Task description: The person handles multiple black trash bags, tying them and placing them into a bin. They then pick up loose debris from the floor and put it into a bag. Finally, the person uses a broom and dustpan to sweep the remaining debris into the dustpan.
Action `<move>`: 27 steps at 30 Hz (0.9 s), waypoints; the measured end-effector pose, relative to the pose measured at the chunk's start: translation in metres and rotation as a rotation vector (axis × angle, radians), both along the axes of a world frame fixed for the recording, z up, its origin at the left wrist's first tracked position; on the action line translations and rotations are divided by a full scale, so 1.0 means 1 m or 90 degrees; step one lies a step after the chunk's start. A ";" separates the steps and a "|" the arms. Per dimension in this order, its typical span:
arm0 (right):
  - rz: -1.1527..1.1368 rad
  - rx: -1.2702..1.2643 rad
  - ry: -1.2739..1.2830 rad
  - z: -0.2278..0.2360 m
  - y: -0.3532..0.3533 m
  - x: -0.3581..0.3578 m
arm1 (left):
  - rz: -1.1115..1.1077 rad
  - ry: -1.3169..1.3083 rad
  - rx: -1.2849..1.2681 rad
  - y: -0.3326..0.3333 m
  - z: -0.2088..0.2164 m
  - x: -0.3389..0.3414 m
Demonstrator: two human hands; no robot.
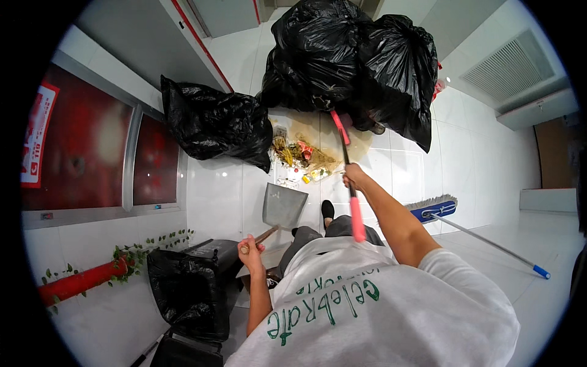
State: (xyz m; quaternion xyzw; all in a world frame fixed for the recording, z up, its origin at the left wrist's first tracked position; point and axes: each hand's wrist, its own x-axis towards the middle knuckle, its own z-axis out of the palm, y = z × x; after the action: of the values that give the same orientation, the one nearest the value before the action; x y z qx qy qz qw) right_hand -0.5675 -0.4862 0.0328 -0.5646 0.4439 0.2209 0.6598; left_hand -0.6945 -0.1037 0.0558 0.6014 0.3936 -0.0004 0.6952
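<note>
My right hand point(353, 176) is closed round the black shaft of a broom point(357, 214) with a pink grip and pink far end. Its far end reaches the foot of the black garbage bags point(318, 55); its bristles cannot be made out. At lower left, my left hand point(249, 254) grips the wooden handle of a grey dustpan point(284, 206). The pan lies on the tiles just short of a heap of wet food scraps and wrappers point(302, 156). A brownish puddle point(354, 144) spreads round the heap, up to the bags.
Another full black bag point(214, 122) lies left of the heap. A bin with a black liner point(189, 290) stands at lower left, near a red pipe point(82, 282) with a leafy vine. On the right, a blue flat mop point(435, 209) rests on the floor.
</note>
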 end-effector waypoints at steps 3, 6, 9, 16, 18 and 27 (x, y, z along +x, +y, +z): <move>0.145 -0.042 0.012 -0.012 0.010 -0.009 | 0.006 0.003 0.011 0.009 0.005 -0.008; 0.142 0.005 -0.008 0.003 -0.017 -0.045 | 0.004 -0.007 0.013 0.023 0.003 -0.016; 0.205 0.003 -0.003 0.029 -0.033 -0.079 | 0.024 -0.008 0.017 0.025 0.010 -0.019; 0.140 -0.104 0.001 0.104 -0.055 -0.125 | 0.088 -0.004 0.035 0.047 0.008 -0.042; 0.153 -0.176 -0.021 0.099 -0.058 -0.112 | 0.084 0.007 0.049 0.048 0.010 -0.040; 0.341 -0.195 -0.001 0.000 -0.060 -0.100 | 0.047 0.007 0.020 0.053 0.012 -0.026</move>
State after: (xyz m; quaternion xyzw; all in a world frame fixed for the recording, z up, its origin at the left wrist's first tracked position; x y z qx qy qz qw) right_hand -0.6675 -0.5464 0.0331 -0.7547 0.3069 0.3171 0.4855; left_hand -0.7204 -0.0507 0.0674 0.5974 0.4193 0.0277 0.6830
